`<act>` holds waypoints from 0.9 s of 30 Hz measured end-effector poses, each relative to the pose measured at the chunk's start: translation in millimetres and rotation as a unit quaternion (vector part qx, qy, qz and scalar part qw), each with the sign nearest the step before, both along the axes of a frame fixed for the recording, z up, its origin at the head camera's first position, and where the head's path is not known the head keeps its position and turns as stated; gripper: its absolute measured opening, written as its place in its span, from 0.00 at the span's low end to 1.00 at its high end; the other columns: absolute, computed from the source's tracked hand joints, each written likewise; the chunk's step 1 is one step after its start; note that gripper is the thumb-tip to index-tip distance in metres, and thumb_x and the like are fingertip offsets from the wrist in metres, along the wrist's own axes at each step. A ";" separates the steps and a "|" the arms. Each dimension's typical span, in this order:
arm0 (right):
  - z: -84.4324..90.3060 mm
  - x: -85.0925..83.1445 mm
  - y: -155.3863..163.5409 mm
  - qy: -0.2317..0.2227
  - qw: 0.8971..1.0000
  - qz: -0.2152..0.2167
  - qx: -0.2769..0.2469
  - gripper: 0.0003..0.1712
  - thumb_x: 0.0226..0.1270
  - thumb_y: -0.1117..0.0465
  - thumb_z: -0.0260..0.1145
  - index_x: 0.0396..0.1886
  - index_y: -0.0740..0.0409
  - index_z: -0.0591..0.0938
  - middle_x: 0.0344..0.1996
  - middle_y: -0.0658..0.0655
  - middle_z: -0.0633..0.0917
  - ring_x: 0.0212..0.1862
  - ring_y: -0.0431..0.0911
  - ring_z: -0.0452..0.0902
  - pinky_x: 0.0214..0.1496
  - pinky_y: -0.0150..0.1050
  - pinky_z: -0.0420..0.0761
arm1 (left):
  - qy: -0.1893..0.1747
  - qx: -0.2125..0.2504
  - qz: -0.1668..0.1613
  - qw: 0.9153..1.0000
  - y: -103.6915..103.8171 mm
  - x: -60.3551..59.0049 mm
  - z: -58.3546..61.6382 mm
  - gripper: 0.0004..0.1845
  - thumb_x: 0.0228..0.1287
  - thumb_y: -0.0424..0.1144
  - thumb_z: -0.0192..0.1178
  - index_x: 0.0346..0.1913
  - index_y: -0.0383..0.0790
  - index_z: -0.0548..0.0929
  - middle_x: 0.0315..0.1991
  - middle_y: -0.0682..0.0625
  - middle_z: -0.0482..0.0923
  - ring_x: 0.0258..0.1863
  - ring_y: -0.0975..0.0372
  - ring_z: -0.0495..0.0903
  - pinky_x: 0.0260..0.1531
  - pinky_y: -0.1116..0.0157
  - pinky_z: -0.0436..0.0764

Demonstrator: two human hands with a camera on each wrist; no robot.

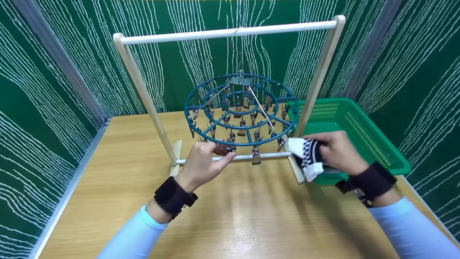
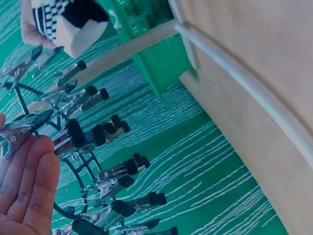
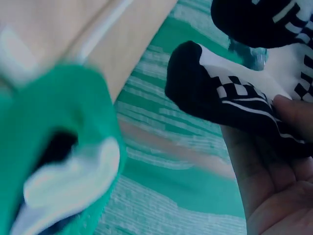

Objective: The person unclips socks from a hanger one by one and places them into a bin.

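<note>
A blue round clip hanger hangs from the top bar of a wooden rack, with several metal clips under its rings. My left hand reaches to the hanger's front rim and pinches one metal clip between thumb and fingers; in the left wrist view that clip lies against the fingertips of my left hand. My right hand grips a black-and-white checkered sock beside the rack's right post, close to the hanger's right rim. In the right wrist view the sock is held by my fingers.
A green plastic basket stands on the wooden table behind the right hand, with something black and white inside it. Green patterned panels wall in the table on three sides. The rack's lower bar runs between the hands.
</note>
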State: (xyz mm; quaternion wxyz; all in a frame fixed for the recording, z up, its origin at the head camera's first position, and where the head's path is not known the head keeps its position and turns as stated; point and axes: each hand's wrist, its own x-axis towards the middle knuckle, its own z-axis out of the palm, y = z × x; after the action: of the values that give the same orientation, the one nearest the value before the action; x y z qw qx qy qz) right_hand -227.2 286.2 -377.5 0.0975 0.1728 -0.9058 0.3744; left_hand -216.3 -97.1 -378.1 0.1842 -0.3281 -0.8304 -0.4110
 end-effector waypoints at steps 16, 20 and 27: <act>17.1 -47.9 62.6 0.048 0.992 -0.107 0.049 0.28 0.62 0.81 0.51 0.55 0.72 0.90 0.48 0.77 0.90 0.27 0.34 0.73 0.22 0.25 0.68 | 0.004 -0.002 -0.001 1.000 -0.5 0.6 -1.4 0.09 0.71 0.36 0.74 0.40 0.31 0.90 0.35 0.42 0.93 0.35 0.50 0.92 0.42 0.49 0.90; 14.1 -62.0 72.4 0.024 0.988 -0.132 0.071 0.28 0.63 0.80 0.51 0.57 0.72 0.89 0.51 0.80 0.88 0.34 0.50 0.78 0.22 0.28 0.69 | 0.006 -0.007 0.000 1.000 -0.7 1.0 -2.3 0.09 0.71 0.36 0.74 0.41 0.31 0.89 0.34 0.42 0.92 0.35 0.51 0.90 0.40 0.49 0.89; 9.9 -84.1 84.1 -0.019 0.978 -0.145 0.151 0.24 0.68 0.77 0.52 0.59 0.78 0.85 0.56 0.85 0.83 0.55 0.76 0.81 0.50 0.60 0.85 | -0.001 -0.007 0.001 1.000 -1.3 -0.1 -4.2 0.09 0.72 0.36 0.73 0.43 0.30 0.89 0.35 0.41 0.92 0.36 0.50 0.91 0.42 0.49 0.89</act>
State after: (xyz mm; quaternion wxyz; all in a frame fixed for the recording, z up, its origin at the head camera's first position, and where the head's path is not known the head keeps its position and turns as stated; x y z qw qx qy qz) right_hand -311.3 370.4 -367.6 0.1059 0.0450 -0.9691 0.2183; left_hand -216.4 -98.4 -382.3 0.1815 -0.3280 -0.8339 -0.4051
